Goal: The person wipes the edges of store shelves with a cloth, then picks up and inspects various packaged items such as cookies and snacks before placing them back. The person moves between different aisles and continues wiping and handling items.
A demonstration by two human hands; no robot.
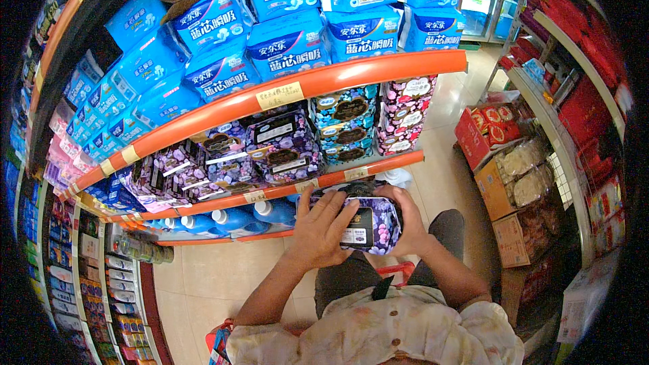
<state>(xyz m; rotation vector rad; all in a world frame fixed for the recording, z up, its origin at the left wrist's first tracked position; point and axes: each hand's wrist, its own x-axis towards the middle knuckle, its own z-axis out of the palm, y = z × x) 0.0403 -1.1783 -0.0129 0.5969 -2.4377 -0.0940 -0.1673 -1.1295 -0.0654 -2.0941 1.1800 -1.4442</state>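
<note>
A purple floral package (381, 215) with a dark label panel is held above my lap. My left hand (327, 230) lies over its left side with the fingers spread across the top. At its other end, my right hand (408, 220) grips the right side. Similar purple floral packs (286, 147) are stacked on the middle shelf just beyond my hands. Next to them stand teal packs (347, 124) and pink-red floral packs (405, 116).
Blue sanitary-pad packs (291, 50) fill the upper shelf, behind its orange edge (365, 71). Blue bottles with white caps (238, 220) stand below. Cardboard boxes of bagged goods (494, 182) line the right side of the aisle. Toiletry shelves (121, 284) are at left.
</note>
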